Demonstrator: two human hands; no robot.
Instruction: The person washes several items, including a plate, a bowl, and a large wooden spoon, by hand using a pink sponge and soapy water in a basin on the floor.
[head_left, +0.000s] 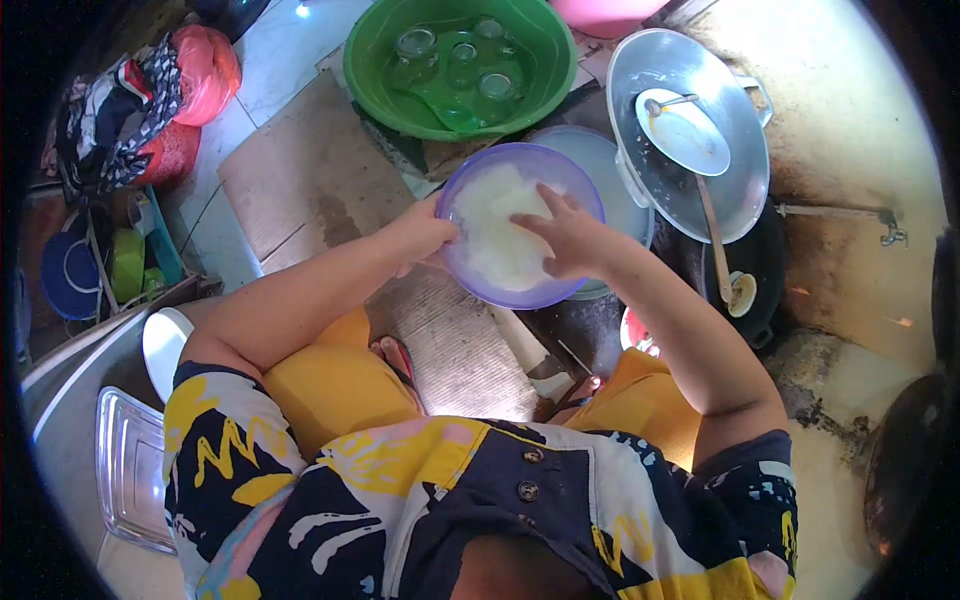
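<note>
A purple translucent plastic bowl (595, 187) holds a whitish, cloudy mass that looks like rice in water. My left hand (421, 234) grips the bowl's left rim, thumb over the edge. Over the right part of the bowl, my right hand (566, 232) has its fingers spread, the tips at the whitish contents; it grips nothing that shows. Partly hidden beneath the bowl is a larger pale, bluish round basin (636, 217). Behind stands a green plastic basin (360, 97) with glass jars (416, 45) in liquid.
At the right, a large metal wok (690, 206) holds a white oval plate (686, 139) and a wooden-handled utensil (712, 240). A dark pan (761, 262) with a small cup (742, 294) lies below it. A tap (892, 232) juts from the wall. Plastic bags (206, 75) sit at the left.
</note>
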